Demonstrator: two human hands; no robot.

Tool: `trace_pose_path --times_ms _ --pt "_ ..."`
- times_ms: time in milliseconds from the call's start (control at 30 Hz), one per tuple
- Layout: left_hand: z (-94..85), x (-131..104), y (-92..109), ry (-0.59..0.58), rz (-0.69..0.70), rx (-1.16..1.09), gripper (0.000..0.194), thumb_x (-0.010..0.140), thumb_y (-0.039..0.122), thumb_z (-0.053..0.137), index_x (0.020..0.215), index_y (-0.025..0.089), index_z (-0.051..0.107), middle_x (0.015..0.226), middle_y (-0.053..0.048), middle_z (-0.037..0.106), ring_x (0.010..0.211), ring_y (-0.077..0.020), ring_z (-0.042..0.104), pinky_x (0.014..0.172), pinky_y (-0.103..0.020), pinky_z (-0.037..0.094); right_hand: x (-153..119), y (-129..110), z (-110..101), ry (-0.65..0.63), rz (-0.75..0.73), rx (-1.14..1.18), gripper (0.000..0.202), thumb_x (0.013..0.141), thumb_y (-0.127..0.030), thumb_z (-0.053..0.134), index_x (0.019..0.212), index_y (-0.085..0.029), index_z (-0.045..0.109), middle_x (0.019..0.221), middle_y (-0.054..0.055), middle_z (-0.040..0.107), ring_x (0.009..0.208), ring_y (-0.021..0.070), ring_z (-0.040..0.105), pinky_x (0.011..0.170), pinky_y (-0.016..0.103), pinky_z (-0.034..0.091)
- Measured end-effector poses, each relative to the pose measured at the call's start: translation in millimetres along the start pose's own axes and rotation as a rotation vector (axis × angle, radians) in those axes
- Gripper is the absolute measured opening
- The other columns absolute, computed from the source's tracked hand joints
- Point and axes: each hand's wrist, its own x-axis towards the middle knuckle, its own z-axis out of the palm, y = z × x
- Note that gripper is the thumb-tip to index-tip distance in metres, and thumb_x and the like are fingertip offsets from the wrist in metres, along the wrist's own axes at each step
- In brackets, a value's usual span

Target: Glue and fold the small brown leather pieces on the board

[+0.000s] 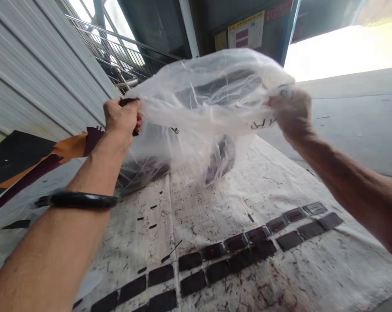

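A large clear plastic bag [212, 112] with some dark marks hangs stretched between my two hands above a cloth-covered table [199, 212]. My left hand [122, 115] is closed around its left edge, with a dark item also showing in the fist. On the other side, my right hand [292, 112] grips the bag's right edge, slightly blurred. Dark contents show through the plastic low in the bag, near the cloth; what they are I cannot make out.
Two rows of dark rectangular pieces [217, 273] lie across the near part of the cloth, among scattered dark scraps. Orange and dark red material [69, 149] lies at the left. Behind are a corrugated wall [36, 56] and metal railings [118, 39].
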Motion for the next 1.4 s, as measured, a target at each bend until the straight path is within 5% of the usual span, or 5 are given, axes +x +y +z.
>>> trace_pose_path --times_ms 233,533,833,1067,1400 --pt "17.9 -62 -69 -0.262 -0.239 0.069 0.030 0.092 0.034 0.061 0.115 0.016 0.059 0.111 -0.007 0.063 0.090 -0.0186 0.064 0.076 -0.037 0.057 -74 27 -12 -0.582 0.206 -0.191 0.032 0.092 -0.040 0.059 0.114 -0.017 0.062 0.116 0.005 0.064 0.098 0.0231 0.063 0.083 0.042 0.055" --pt "-48.2 -162 -67 -0.267 -0.276 -0.296 0.049 0.089 0.037 0.065 0.130 0.020 0.043 0.052 0.014 0.032 0.037 -0.0020 0.022 0.034 -0.011 0.015 -121 -25 -81 -0.377 0.267 -0.190 0.057 0.085 -0.058 0.058 0.123 -0.016 0.062 0.114 0.017 0.068 0.099 0.0294 0.063 0.081 0.042 0.047" --pt "49.5 -345 -54 -0.822 -0.681 -0.810 0.064 0.072 0.054 0.074 0.121 0.019 0.050 0.056 0.011 0.040 0.040 -0.0023 0.023 0.035 -0.015 0.017 -283 -64 -59 -0.631 0.490 0.278 0.050 0.074 -0.067 0.062 0.055 -0.021 0.056 0.050 -0.002 0.054 0.046 0.0110 0.049 0.046 0.024 0.042" --pt "61.1 -378 -61 -0.779 -0.823 -0.976 0.065 0.073 0.034 0.073 0.129 0.020 0.044 0.064 0.006 0.052 0.043 -0.0031 0.033 0.037 -0.014 0.020 -334 -49 -71 -0.693 0.736 0.425 0.051 0.074 -0.065 0.066 0.099 -0.022 0.071 0.080 0.005 0.072 0.054 0.0135 0.058 0.048 0.026 0.047" --pt "59.5 -406 -59 -0.863 -0.751 -0.935 0.061 0.077 0.030 0.069 0.132 0.013 0.047 0.064 0.000 0.064 0.036 -0.0037 0.038 0.031 -0.014 0.024 -337 -82 -66 -0.809 0.608 0.542 0.040 0.070 -0.058 0.073 0.083 -0.021 0.069 0.075 0.002 0.066 0.060 0.0128 0.057 0.056 0.025 0.049"
